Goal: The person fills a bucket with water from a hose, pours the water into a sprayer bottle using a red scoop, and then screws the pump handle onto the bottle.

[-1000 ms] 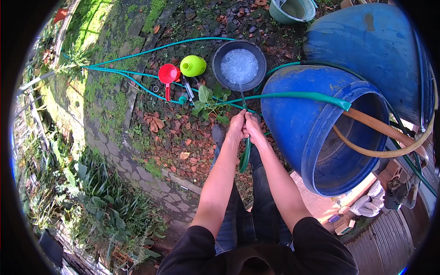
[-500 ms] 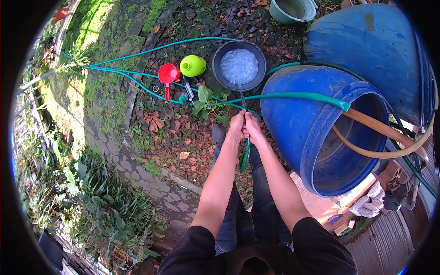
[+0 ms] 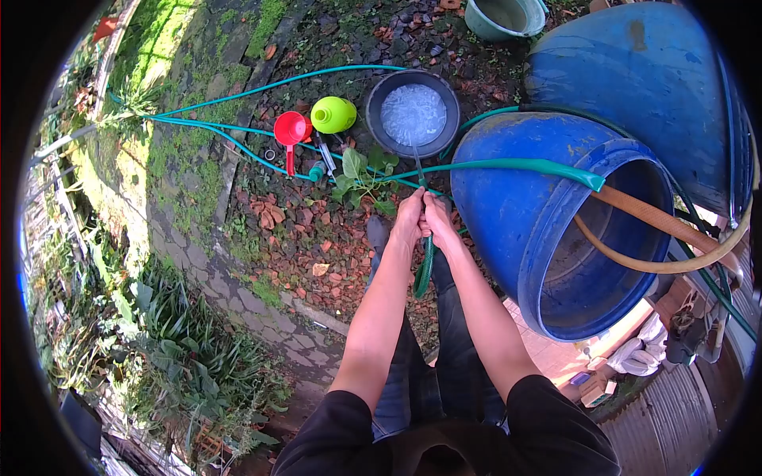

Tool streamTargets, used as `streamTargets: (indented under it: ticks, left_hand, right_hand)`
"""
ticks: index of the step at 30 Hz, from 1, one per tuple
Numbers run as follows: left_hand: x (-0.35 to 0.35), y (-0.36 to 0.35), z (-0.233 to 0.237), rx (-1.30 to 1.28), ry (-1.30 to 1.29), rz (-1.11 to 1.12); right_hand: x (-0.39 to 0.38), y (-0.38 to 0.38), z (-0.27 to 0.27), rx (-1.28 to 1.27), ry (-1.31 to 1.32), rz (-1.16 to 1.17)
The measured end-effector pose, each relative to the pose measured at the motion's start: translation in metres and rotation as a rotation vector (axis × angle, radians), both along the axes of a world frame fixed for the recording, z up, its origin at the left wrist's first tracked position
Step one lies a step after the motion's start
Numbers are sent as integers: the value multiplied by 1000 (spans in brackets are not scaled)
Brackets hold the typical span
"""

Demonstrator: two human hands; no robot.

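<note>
Left side: the left hand (image 3: 410,216) is closed about a thin dark-green rubber hose (image 3: 425,271), with the fingers (image 3: 414,200) curled and pressed tight around it.
Right side: the right hand (image 3: 439,219) is clasped on the same hose, touching the left hand, its fingers wrapped shut.
Hose position: the hose is held in front of the body, above the ground of red-brown stone chips (image 3: 302,238); a loop of it hangs just below the hands.
Water: a thin jet of water (image 3: 417,163) is seen running from the hands to a round dark plastic basin (image 3: 375,95), which is filled with foamy water.
Right of the hands: a large blue plastic barrel (image 3: 500,214) is tilted open-mouthed, with a brighter green hose (image 3: 508,165) laid over its rim.
Left of the basin: a lime-green plastic spray bottle (image 3: 333,113) and a red plastic funnel (image 3: 290,128) are set side by side.
Between basin and hands: a small leafy green plant (image 3: 361,176) is rooted.
</note>
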State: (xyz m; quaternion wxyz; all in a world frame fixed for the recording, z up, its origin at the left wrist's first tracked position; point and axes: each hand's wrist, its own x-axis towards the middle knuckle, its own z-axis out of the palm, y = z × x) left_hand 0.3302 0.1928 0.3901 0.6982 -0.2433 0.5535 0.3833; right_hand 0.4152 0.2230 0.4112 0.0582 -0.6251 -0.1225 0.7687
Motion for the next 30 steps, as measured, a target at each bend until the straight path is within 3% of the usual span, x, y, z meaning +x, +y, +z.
streamTargets:
  ticks: [30]
  left_hand:
    - [0,-2,-9,1,-5,6]
  right_hand:
    - [1,3,1,-19,16,15]
